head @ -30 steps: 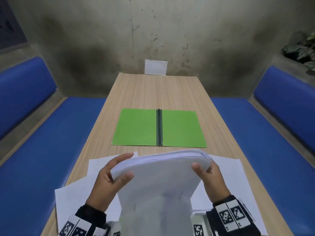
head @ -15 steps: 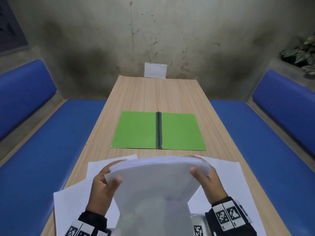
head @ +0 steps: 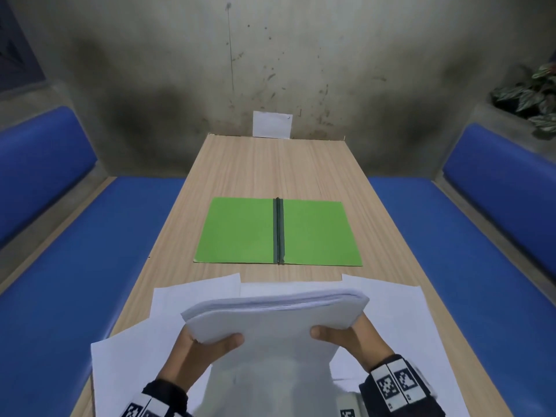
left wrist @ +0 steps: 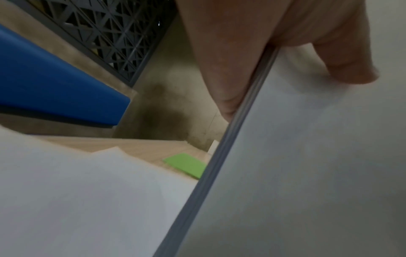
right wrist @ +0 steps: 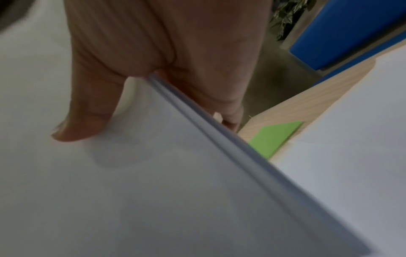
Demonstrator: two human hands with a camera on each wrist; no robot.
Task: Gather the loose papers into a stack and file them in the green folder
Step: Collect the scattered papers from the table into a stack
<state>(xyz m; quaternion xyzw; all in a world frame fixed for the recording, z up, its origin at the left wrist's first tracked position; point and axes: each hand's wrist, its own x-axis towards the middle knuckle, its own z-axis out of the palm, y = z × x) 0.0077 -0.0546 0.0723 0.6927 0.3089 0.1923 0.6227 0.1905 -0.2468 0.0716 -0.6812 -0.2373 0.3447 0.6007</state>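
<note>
A thick stack of white papers (head: 276,320) stands tilted above the near end of the table, held by both hands. My left hand (head: 198,353) grips its left edge, thumb on the near face. My right hand (head: 352,338) grips the right edge the same way. The wrist views show each thumb pressed on the stack (left wrist: 307,156) (right wrist: 153,182) with fingers behind it. The green folder (head: 278,231) lies open and flat at mid-table, its dark spine in the centre. Loose white sheets (head: 400,320) lie on the table under and beside the stack.
The wooden table (head: 270,167) runs away from me to a stained wall, where a small white card (head: 272,124) leans. Blue benches (head: 75,251) flank both sides. A potted plant (head: 532,94) sits at the far right.
Both hands have lowered the stack toward the table and slid down its sides. The folder and the loose sheets have not moved.
</note>
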